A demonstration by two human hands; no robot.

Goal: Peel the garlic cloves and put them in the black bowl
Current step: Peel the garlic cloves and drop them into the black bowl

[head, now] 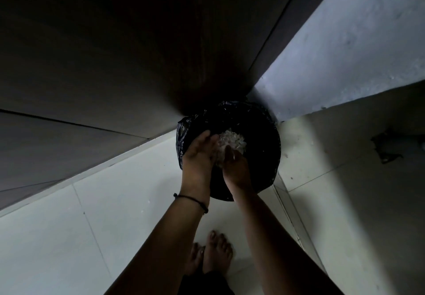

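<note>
A round bin lined with a black plastic bag (259, 133) stands on the floor in a dim corner. A pale heap of garlic skins (232, 141) shows inside it, just past my fingertips. Both my hands are held close together over the bin's mouth. My left hand (199, 152) has its fingers stretched forward, palm turned inward. My right hand (236, 168) faces it with the thumb up, and some white skins lie between the two palms. No garlic cloves and no black bowl are in view.
A dark cabinet or door front (115, 53) rises at the left and back. A pale wall (345, 41) meets it at the right. The floor (92, 225) is light tile, and my bare feet (211, 253) stand just behind the bin.
</note>
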